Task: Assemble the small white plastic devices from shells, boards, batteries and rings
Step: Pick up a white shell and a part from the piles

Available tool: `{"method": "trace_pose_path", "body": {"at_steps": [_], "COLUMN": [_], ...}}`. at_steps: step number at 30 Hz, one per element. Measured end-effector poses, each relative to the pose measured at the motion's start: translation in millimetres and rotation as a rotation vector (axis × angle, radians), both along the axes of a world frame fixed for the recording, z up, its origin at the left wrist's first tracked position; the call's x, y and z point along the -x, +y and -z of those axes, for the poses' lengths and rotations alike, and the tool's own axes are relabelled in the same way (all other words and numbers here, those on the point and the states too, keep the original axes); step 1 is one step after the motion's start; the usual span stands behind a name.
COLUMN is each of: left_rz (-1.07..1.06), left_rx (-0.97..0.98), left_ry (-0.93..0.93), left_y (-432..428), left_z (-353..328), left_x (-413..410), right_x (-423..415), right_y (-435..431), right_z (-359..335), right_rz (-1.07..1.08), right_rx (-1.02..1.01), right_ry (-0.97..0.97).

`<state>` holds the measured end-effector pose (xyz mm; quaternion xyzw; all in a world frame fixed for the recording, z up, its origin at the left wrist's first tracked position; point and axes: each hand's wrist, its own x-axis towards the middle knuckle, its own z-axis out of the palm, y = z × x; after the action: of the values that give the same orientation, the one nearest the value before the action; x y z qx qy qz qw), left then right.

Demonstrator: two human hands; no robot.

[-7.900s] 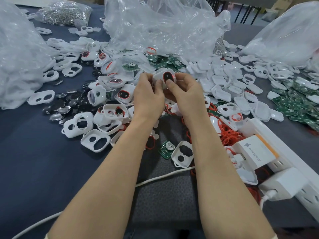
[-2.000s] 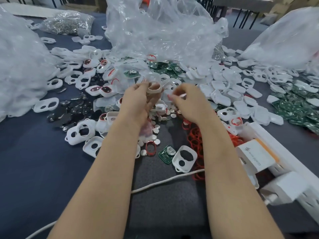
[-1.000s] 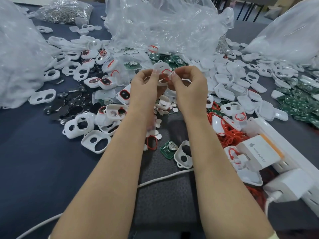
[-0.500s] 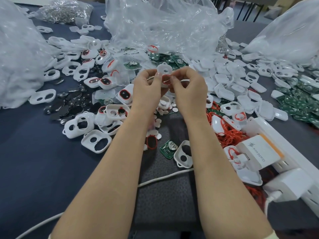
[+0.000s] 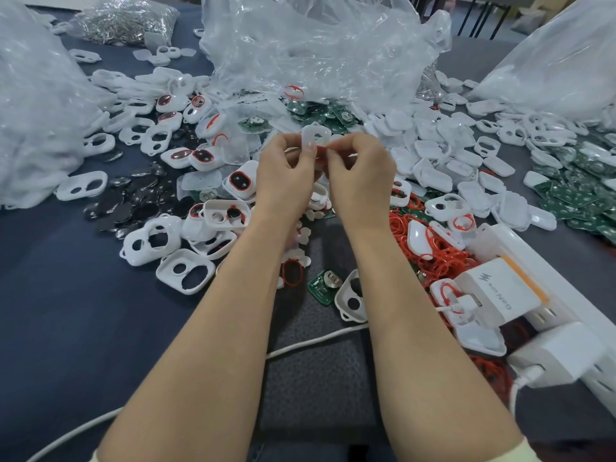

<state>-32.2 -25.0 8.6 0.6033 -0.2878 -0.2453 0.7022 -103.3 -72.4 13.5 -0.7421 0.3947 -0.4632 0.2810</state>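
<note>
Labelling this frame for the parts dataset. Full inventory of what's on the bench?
translucent shell piece: one, clear-white, held up between both hands
red ring: one, red, pinched at the shell piece
white shells with two holes: many, white, left of the arms
solid white shells: many, white, right of the hands
circuit boards: many, green, far right; more under the centre bag
loose circuit board: one, green, between the forearms
red rings pile: many, red, right of the right forearm
dark discs: many, black, left
plastic bags: three, clear, back
bag of metal parts: one, silver, back left
power strip: one, white, right, chargers plugged in
cable: one, white, under the forearms
left hand
right hand
</note>
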Motion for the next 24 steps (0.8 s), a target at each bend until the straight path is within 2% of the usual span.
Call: {"method": "trace_pose_path", "body": {"at_steps": [4, 8, 13, 16, 18, 24], "left_rz": [0.001, 0.025, 0.085, 0.107, 0.115, 0.124], "left_rx": [0.015, 0.081, 0.169, 0.191, 0.187, 0.156], "left_ry": [0.020, 0.164, 0.372, 0.397, 0.397, 0.420], "left_y": [-1, 1, 4, 6, 7, 8], "left_z": [2, -1, -6, -7, -7, -8], "left_x": [0, -3, -5, -5, -4, -5], "right_x": [-1, 2, 11, 11, 9, 8], "right_y": [1, 1, -9, -14, -15, -11], "right_z": [-1, -3, -2, 2, 4, 3], "right_rz": [0.017, -0.044, -0.293, -0.389, -0.395, -0.352], "right_rx": [-0.004, -0.068, -0.510, -0.638, -0.646, -0.595], "right_ry": [0.015, -0.058, -0.295, -0.403, -0.438, -0.381]}}
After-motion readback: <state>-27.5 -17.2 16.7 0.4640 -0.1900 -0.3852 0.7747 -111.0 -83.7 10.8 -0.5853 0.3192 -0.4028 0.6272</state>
